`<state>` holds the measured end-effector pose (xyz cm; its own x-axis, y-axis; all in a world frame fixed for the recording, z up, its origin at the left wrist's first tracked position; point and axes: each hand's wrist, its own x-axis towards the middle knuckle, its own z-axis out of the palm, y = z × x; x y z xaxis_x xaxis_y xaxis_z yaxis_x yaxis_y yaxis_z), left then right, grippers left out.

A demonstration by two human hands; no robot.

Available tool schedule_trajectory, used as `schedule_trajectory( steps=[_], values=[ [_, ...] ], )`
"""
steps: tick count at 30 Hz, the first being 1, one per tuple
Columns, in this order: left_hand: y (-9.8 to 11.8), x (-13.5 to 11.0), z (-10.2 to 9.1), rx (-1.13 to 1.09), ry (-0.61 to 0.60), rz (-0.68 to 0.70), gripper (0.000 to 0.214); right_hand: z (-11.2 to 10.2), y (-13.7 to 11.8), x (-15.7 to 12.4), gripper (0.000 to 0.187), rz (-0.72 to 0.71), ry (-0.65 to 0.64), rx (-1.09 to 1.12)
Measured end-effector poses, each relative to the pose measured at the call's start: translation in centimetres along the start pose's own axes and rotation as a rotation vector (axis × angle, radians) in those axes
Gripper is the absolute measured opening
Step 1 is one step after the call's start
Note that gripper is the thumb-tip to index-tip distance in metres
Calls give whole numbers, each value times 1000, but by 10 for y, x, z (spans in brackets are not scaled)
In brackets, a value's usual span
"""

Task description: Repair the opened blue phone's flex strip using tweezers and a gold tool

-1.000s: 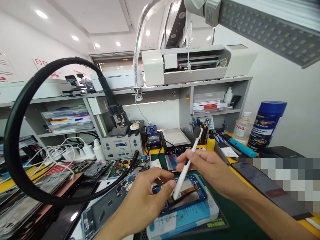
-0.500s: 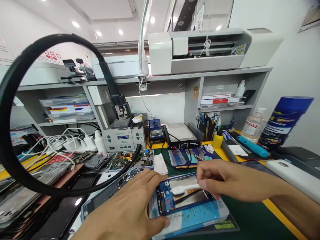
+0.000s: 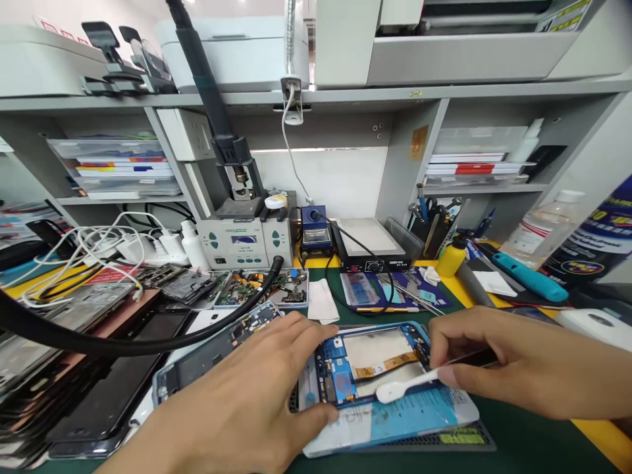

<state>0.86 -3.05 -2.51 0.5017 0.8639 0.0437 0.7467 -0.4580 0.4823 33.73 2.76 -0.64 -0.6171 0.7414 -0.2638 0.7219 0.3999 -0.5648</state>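
An opened blue phone (image 3: 340, 382) lies on a blue-and-white flat pack (image 3: 395, 424), with its circuit board, bare metal bed and orange flex cable (image 3: 385, 367) showing. My left hand (image 3: 247, 388) clasps the phone's left end, thumb at the near edge and fingers at the far one. In my right hand (image 3: 484, 362), fingers closed, is a white toothbrush-like brush (image 3: 395, 391). Its head rests over the phone's near edge, below the flex cable; the bristles are hidden. Something dark, perhaps the handle's end, shows between the right fingers.
A black hose (image 3: 148, 345) arches across the left side, over stacked phone parts (image 3: 143, 368). Behind stand a hot-air station (image 3: 241, 243), a soldering iron stand (image 3: 316, 230) and a heating plate (image 3: 372, 243). Bottles and a yellow squeeze bottle (image 3: 451, 257) are at right.
The brush has moved from over the middle of the phone to its near edge, uncovering the flex cable. The view has shifted closer and lower. My left hand stays on the phone.
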Motion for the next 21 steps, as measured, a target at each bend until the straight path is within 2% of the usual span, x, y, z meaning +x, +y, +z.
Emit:
schedule_trajectory(
  steps=[9, 21],
  values=[
    [-4, 2, 2, 15, 10, -5, 70, 10, -8, 7, 29, 10, -22, -11],
    [-12, 2, 4, -8, 23, -40, 67, 25, -26, 8, 20, -127, 96, 23]
  ],
)
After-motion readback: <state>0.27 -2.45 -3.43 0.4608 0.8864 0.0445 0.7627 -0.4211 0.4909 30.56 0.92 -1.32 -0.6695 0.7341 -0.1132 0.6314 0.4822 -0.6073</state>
